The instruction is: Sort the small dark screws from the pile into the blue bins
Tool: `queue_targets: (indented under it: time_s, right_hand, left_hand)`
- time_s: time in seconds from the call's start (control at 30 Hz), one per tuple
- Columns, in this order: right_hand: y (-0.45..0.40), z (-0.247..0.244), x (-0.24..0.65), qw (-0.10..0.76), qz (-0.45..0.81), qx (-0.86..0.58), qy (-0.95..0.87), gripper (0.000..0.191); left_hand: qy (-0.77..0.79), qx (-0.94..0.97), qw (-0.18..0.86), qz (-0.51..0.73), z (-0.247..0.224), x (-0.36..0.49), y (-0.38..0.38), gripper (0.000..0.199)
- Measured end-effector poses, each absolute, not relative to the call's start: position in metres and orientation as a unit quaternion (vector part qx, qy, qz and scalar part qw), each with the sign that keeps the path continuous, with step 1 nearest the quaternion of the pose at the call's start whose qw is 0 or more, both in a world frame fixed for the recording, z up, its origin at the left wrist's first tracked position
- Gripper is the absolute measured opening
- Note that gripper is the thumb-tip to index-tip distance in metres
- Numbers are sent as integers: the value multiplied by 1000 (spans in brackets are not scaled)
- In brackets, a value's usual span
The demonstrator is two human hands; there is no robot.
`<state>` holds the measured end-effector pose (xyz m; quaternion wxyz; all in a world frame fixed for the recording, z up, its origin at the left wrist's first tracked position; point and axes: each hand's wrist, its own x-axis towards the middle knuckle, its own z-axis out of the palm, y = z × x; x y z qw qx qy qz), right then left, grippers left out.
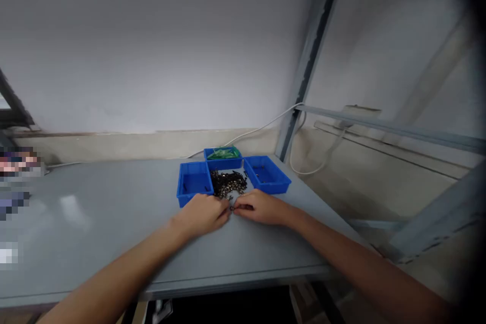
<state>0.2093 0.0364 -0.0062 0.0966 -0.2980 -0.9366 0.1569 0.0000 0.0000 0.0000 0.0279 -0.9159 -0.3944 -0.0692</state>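
Note:
My left hand rests low over the table in front of the left blue bin, its fingers curled closed; what they hold, if anything, is hidden. Close beside it on the right, my right hand is closed in a pinch. A tiny dark metal piece shows at its fingertips, in the narrow gap between both hands. Just beyond the fingers spreads a pile of small dark and brass-coloured metal parts, too small to name exactly.
Around the pile stand a left blue bin, a right blue bin with a few small parts, and a back blue bin holding green plastic packaging. A metal post and white cable are behind.

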Motion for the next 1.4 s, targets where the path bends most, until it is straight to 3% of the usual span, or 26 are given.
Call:
queue_targets:
  time_s: [0.8, 1.1, 1.2, 1.4]
  right_hand:
    - [35, -5, 209, 114, 215, -286, -927, 25]
    - [35, -4, 209, 126, 198, -300, -925, 20]
    - [34, -4, 210, 184, 156, -281, -929, 18]
    - [25, -3, 220, 407, 47, -178, -895, 13]
  left_hand:
    - [-376, -920, -4, -107, 0, 1, 1, 20]
    - [-330, -935, -4, -131, 0, 1, 0, 18]
    - [-322, -938, 3, -130, 0, 0, 0, 17]
    - [-325, -937, -16, -127, 3, 1, -2, 11]
